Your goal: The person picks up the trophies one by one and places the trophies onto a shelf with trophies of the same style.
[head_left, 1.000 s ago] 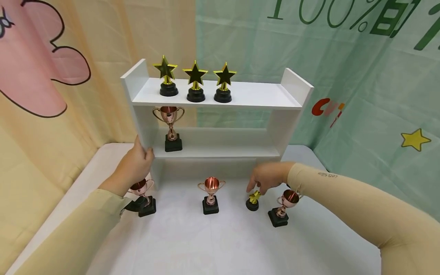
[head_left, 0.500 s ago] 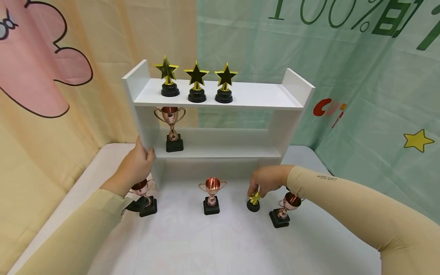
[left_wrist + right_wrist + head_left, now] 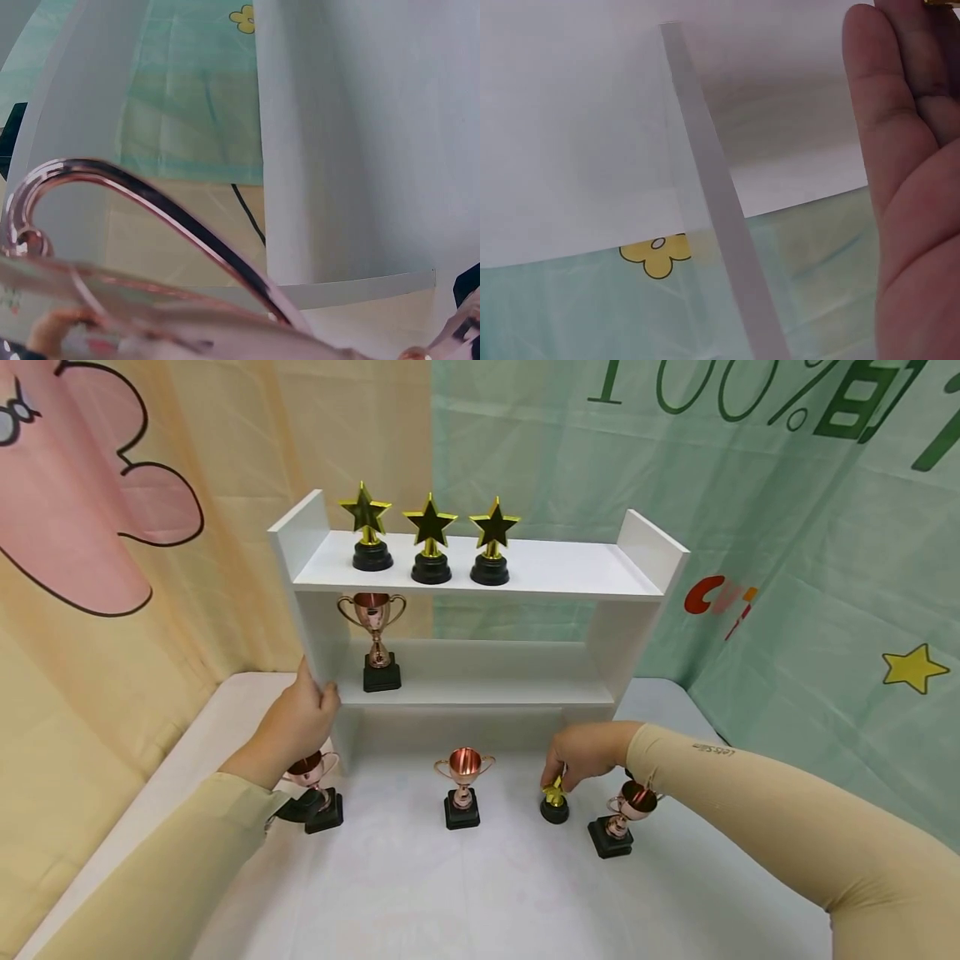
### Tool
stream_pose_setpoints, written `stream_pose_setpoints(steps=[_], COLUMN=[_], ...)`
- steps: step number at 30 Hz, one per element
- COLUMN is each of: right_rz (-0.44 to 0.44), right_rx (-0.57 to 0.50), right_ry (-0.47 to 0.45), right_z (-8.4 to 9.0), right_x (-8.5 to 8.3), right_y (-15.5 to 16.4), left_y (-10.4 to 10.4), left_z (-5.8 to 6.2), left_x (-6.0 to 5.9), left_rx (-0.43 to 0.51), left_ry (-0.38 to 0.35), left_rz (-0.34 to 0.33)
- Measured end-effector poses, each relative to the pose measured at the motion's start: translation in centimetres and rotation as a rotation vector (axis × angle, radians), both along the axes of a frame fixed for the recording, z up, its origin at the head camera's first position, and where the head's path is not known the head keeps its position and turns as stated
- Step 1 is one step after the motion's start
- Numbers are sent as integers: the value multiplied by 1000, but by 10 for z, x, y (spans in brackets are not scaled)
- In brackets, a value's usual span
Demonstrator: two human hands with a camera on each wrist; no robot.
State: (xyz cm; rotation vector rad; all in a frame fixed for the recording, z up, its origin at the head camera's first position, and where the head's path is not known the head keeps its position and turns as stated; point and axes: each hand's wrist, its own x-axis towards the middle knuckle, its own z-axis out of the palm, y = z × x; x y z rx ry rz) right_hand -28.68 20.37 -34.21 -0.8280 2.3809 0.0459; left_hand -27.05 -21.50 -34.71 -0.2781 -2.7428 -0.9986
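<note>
My left hand (image 3: 292,718) grips the left side panel of a white shelf unit (image 3: 480,693), thumb on the near side. In the head view my right hand (image 3: 588,753) points down and pinches the top of a small gold star trophy (image 3: 555,810), whose round black base is at the white table. The right wrist view shows part of the right palm (image 3: 922,187) and a sliver of gold at the top corner. A rose-gold trophy cup (image 3: 324,810) stands under my left forearm, partly hidden; its handle (image 3: 150,199) fills the left wrist view.
Three star trophies (image 3: 431,539) line the top shelf's left and middle. One trophy cup (image 3: 378,643) stands at the middle shelf's left. On the table (image 3: 450,902) are another cup (image 3: 462,785) in the centre and one (image 3: 626,814) beside my right wrist. Printed curtains (image 3: 825,568) hang behind.
My right fingers have closed from hovering over the small star trophy to pinching its top. The left hand stays on the shelf panel. The view has shifted slightly.
</note>
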Motion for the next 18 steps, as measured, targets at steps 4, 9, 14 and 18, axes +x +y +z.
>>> stream_pose_setpoints(steps=[4,9,14,18], right_rz=[-12,-9,-14,-11], right_rx=[-18,-84,-132,-162], right_ry=[17,23,30,44], right_z=[2,7,12,15], right_x=[-1,-1,-2,-1], right_y=[0,3,6,9], left_y=[0,0,0,0], left_z=[0,0,0,0], left_x=[0,0,-1,0], left_rx=[7,8,1,-3], left_ry=[4,9,13,19], left_rz=[-4,-3,1,6])
